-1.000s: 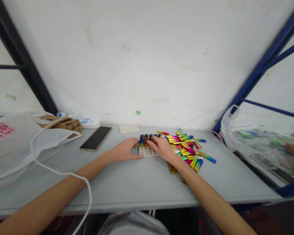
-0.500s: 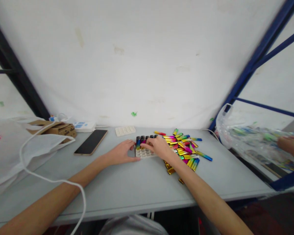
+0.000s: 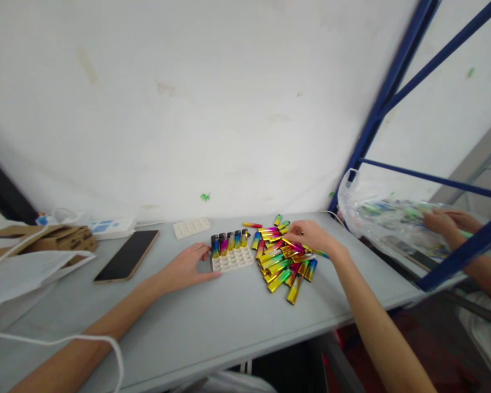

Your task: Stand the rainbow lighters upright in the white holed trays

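Five black-topped, rainbow-metallic lighters (image 3: 229, 243) are standing along the back row of a white tray (image 3: 235, 266) on a grey table (image 3: 213, 322). The left hand (image 3: 187, 269) is bracketing the tray's left side, thumb and fingers spread wide, its forearm slanting in from the lower left. To the tray's right, the right hand (image 3: 311, 236) is curving over a loose pile of shiny pieces (image 3: 279, 266), fingers bending inward; whether they are gripping one cannot be told.
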Tool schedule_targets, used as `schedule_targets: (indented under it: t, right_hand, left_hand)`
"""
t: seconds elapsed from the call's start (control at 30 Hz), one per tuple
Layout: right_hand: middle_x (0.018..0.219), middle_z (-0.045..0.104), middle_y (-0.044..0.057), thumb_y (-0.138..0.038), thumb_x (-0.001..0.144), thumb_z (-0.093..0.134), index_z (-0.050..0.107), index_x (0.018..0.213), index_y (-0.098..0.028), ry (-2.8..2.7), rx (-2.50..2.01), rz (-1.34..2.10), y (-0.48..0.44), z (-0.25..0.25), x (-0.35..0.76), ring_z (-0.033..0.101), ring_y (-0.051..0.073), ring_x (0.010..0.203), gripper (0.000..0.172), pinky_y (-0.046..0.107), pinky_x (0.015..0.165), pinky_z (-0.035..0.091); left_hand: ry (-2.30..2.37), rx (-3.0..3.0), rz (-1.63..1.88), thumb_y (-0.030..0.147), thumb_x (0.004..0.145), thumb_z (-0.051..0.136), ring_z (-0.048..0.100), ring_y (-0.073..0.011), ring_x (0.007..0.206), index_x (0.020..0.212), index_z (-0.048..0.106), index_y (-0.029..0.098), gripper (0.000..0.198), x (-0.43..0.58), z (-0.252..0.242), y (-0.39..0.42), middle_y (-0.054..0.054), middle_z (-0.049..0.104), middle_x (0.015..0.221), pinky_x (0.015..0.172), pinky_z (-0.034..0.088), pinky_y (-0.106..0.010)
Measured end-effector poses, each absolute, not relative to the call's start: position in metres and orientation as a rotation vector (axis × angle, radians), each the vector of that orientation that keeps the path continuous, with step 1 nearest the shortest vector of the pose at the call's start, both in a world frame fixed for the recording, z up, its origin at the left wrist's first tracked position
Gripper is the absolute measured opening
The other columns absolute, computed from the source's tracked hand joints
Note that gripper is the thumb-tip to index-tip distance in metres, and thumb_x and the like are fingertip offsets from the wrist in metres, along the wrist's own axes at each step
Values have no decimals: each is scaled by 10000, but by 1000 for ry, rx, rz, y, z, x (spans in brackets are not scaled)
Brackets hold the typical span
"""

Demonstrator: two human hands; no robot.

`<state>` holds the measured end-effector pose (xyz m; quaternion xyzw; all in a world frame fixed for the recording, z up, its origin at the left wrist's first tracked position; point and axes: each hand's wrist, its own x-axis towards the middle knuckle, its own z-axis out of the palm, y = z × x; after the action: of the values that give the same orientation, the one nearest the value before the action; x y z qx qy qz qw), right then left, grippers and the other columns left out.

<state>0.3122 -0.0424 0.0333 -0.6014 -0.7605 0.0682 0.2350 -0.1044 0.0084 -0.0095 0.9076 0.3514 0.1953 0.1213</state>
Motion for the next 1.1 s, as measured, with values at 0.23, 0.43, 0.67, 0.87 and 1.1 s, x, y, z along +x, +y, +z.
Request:
schedule_targets:
  t: [0.23,0.43,0.67,0.87,1.1]
  right_hand:
    - [901,753,80,-373,924,683,705,878,-195,-2064,-1686,144,-68,-2,327,644,219,787,185,315,727,451]
    - [812,747,48,-497,938,659,702,1075,-185,-1815,-1596,174,-52,14,322,631,207,696,344,309,670,438]
    - [780,713,41,-611,809,760,708,802,-173,-1578,-1145,598,-4,45,258,628,190,764,441,312,732,509]
    - [884,676,12,-699,862,676,602,895,-214,-1246,-834,945,7,37,191,624,138,731,492,293,712,564]
    - [584,378,-107,-708,918,607,529,974,-255,-1418,-840,1116,-19,12,160,270,87,452,463,210,433,236]
  left_hand:
    - [1016,2656,598,746,792,688,638,-276,825,845,598,215,542,-106,-13,11,-74,663,886,765,516,-374]
    - [1015,2640,569,746,789,681,645,-283,832,847,590,213,544,-104,-8,9,-70,650,881,767,515,-373]
    - [1024,2656,570,746,788,693,632,-275,826,854,583,214,547,-106,-11,10,-70,652,890,760,511,-368]
    - [1023,2658,550,723,810,682,635,-277,845,885,590,204,532,-105,-12,9,-70,655,905,787,509,-372]
    - [1032,2653,534,720,809,689,623,-283,864,844,543,215,527,-105,-8,6,-73,636,916,797,493,-374]
